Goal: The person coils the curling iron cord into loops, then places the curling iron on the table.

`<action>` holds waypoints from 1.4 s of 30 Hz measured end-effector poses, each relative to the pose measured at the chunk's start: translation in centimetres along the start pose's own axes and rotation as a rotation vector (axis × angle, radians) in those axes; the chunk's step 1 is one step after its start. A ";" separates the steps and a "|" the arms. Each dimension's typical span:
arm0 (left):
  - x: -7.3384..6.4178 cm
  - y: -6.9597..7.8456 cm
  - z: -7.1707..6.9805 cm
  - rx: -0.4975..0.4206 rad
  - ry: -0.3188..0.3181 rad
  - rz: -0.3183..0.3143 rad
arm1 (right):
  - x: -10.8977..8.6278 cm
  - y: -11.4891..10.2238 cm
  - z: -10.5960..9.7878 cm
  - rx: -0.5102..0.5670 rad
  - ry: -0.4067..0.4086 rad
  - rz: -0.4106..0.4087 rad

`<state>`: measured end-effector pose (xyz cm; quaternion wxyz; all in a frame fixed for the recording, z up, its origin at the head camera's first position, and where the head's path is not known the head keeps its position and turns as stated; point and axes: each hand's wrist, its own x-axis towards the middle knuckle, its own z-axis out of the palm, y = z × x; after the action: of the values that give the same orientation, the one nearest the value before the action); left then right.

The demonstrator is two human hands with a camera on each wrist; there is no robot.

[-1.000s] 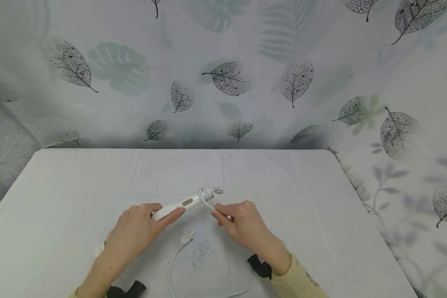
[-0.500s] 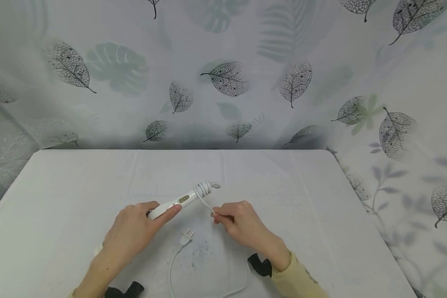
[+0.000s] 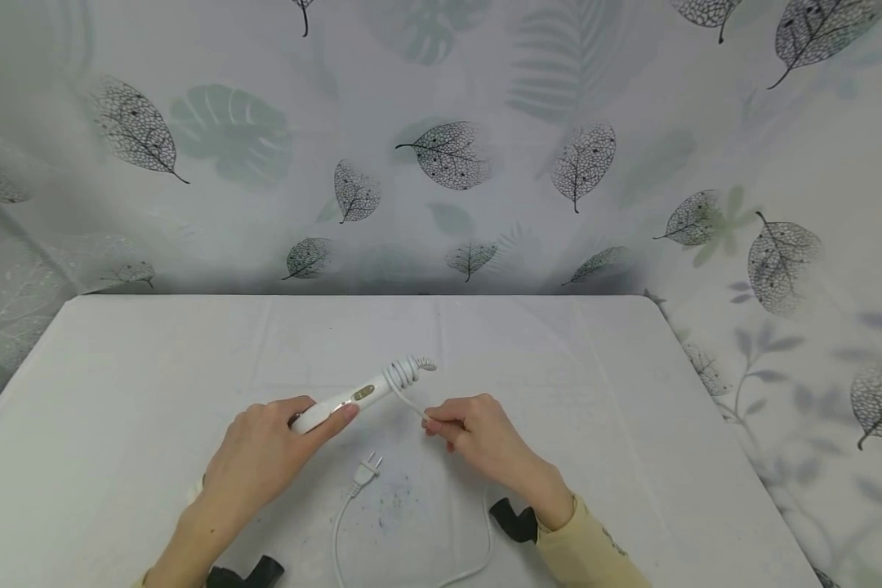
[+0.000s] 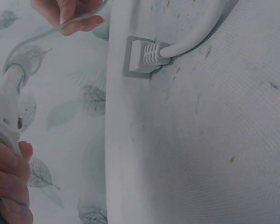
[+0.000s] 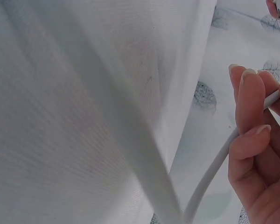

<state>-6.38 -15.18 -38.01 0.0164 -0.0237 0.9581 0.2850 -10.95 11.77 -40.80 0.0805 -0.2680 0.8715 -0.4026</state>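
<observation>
Gripping a white wand (image 3: 378, 386) in the left hand (image 3: 260, 449), laying the thumb along its near side just beside a gold oval panel (image 3: 364, 392), and pointing the wound end away and to the right over a white table (image 3: 595, 392). Pinching a white cord (image 3: 411, 403) between the thumb and fingers of the right hand (image 3: 485, 433), holding both hands apart, and running a short slanting length up to the loops (image 3: 401, 375) wrapped around the wand's far end, next to a small spring-like coil (image 3: 426, 365). Passing the cord between the right fingers in the right wrist view; curling the left fingers around the thicker body in the left wrist view. Also seeing a white plug (image 3: 366, 471) lying on the table between the forearms, pointing 2 prongs (image 3: 376, 461) away, and more cord curving near the right wrist. Showing 2 black angled pieces, 1 (image 3: 514, 521) beside a pale yellow sleeve (image 3: 588, 545) and 1 (image 3: 248, 575) at the bottom edge. Facing a leaf-printed backdrop (image 3: 514, 49).
</observation>
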 end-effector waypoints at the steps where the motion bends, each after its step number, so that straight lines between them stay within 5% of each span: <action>1: 0.0 0.0 0.0 -0.001 0.001 0.000 | 0.0 0.0 0.0 0.002 -0.001 0.002; 17: 0.0 -0.1 0.3 -0.037 0.085 0.061 | 0.0 0.0 0.2 0.176 0.046 0.124; 28: 0.0 -0.1 0.5 -0.037 0.138 0.139 | 0.2 0.2 0.6 0.124 0.148 0.143; 42: -0.2 0.4 0.9 -0.027 0.034 0.134 | 0.3 0.7 0.8 0.033 0.122 0.071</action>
<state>-6.17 -14.38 -38.55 -0.0192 0.0357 0.9538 0.2978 -11.23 11.45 -41.78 0.0459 -0.2104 0.8770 -0.4296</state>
